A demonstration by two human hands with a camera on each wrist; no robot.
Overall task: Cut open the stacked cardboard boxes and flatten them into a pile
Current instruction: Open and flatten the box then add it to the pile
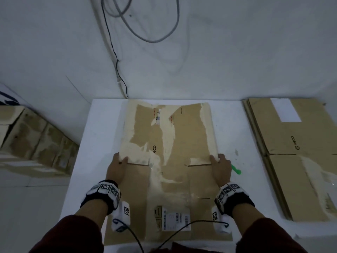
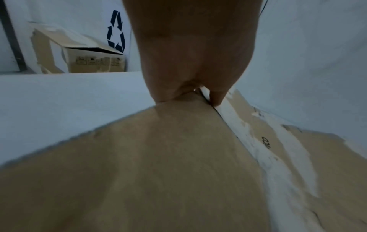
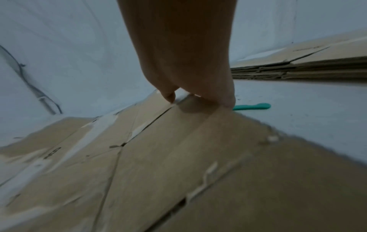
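A flattened cardboard box [image 1: 182,143] with torn paper patches and a shipping label lies on the white table [image 1: 102,125]. My left hand [image 1: 116,167] grips its left edge, thumb on top and fingers tucked under. My right hand [image 1: 220,165] holds the right edge the same way. In the left wrist view, the left hand [image 2: 188,62] pinches the cardboard [image 2: 158,164] at a flap seam. In the right wrist view, the right hand [image 3: 188,62] pinches the cardboard [image 3: 178,157] likewise. A green cutter [image 1: 236,169] lies on the table just right of my right hand; the cutter [image 3: 254,106] also shows past the fingers.
A pile of flattened boxes [image 1: 295,152] lies to the right; the pile's layered edge [image 3: 298,70] shows in the right wrist view. Several uncut boxes [image 1: 32,141] stand stacked at the left. Cables [image 1: 145,24] hang on the wall behind the table.
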